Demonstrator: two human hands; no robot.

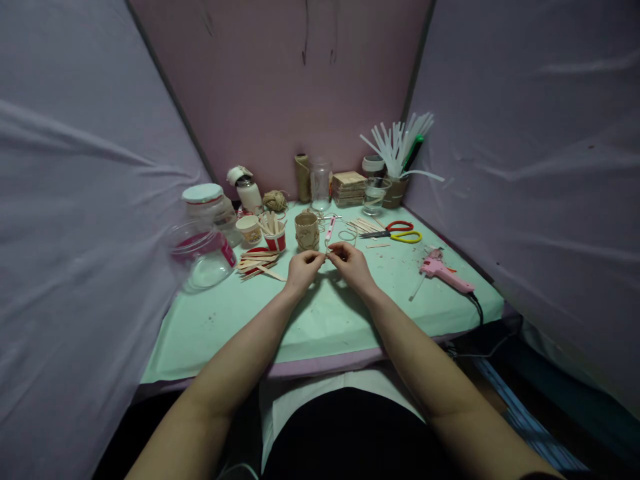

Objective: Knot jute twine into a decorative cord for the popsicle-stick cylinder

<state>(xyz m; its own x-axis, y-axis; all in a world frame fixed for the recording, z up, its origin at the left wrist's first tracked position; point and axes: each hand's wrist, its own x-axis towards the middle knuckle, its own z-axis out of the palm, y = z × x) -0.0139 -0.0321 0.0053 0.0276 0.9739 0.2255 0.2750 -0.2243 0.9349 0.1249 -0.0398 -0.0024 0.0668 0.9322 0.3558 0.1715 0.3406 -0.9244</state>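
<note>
Over the middle of the table, my left hand (305,269) and my right hand (351,264) meet fingertip to fingertip, both pinched closed. A thin length of twine (327,245) runs up from between them. Just behind my left hand stands a small jar wrapped in beige material (307,231), with cord around its lower part. A pink and white stick-shaped tool (331,228) lies beyond my fingertips. Loose loops of twine (349,235) rest behind my right hand. The exact hold of each finger on the twine is too small to make out.
Scissors (400,232) and a pink glue gun (446,275) lie on the right. Wooden sticks (257,262), a red cup of sticks (275,239) and large clear jars (203,260) stand left. At the back are a twine spool (302,179), square wooden pieces (349,189) and glue sticks (397,147).
</note>
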